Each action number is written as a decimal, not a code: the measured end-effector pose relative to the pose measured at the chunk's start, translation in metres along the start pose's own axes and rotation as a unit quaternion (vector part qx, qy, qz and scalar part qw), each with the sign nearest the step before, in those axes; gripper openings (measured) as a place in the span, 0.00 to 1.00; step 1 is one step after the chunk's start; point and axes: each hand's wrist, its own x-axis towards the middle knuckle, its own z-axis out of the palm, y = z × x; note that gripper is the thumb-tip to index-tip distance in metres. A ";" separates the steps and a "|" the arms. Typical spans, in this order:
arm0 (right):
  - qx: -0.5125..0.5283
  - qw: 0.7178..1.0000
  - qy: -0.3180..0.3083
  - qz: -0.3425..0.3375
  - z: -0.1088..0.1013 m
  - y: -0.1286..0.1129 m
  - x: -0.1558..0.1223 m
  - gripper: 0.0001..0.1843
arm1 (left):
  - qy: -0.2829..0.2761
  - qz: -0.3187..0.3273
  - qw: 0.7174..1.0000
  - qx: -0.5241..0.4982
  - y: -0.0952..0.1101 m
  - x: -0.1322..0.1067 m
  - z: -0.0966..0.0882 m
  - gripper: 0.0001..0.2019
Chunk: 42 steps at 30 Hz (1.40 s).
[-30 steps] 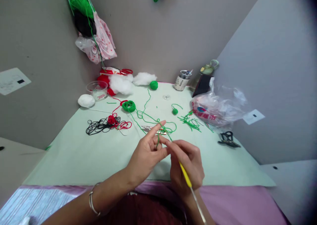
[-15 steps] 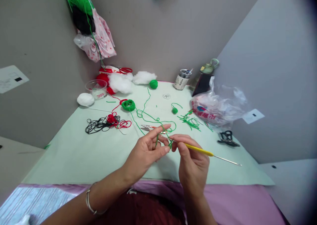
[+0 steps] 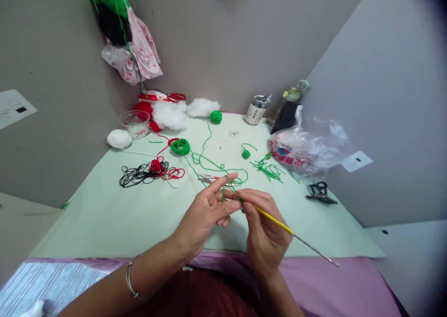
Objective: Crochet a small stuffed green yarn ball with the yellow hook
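My left hand (image 3: 206,212) pinches a strand of green yarn (image 3: 223,170) between thumb and fingers, with the index finger stretched out and the yarn looped over it. My right hand (image 3: 263,228) grips a yellow-handled crochet hook (image 3: 279,221), its tip at the yarn between my two hands and its metal tail pointing down to the right. The yarn trails back across the pale green table (image 3: 104,214) to a green yarn coil (image 3: 180,146). Small snips (image 3: 209,178) lie just beyond my fingers.
Black and red yarn tangle (image 3: 146,172) lies left. Further back sit white stuffing (image 3: 185,111), a small green ball (image 3: 216,116), a clear cup (image 3: 134,123) and a tin (image 3: 256,109). A plastic bag (image 3: 307,147) and black scissors (image 3: 319,192) are right. Bags hang on the wall (image 3: 122,33).
My right hand rotated the hook: its tail swung from pointing toward me, out to the right, then down to the right. The left hand stayed put holding the yarn.
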 end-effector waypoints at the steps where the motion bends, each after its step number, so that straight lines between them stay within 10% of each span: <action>1: 0.010 1.000 0.000 0.014 0.000 0.000 0.001 0.17 | -0.002 -0.004 1.000 -0.004 0.000 0.000 -0.001 0.35; 9: 0.044 0.996 0.021 0.079 0.002 0.004 0.002 0.11 | 0.012 0.002 1.000 -0.002 0.000 0.001 0.001 0.32; 15: -0.132 0.985 0.034 -0.105 0.003 0.009 -0.004 0.20 | 0.012 -0.024 0.999 -0.037 -0.003 0.003 -0.002 0.30; 21: 0.103 0.988 0.067 0.092 -0.012 0.003 0.010 0.10 | -0.030 -0.041 0.997 -0.056 0.004 0.004 -0.010 0.21; 42: 0.236 0.956 -0.004 0.173 -0.008 0.008 0.009 0.09 | -0.006 0.009 0.997 0.075 0.000 -0.001 -0.010 0.25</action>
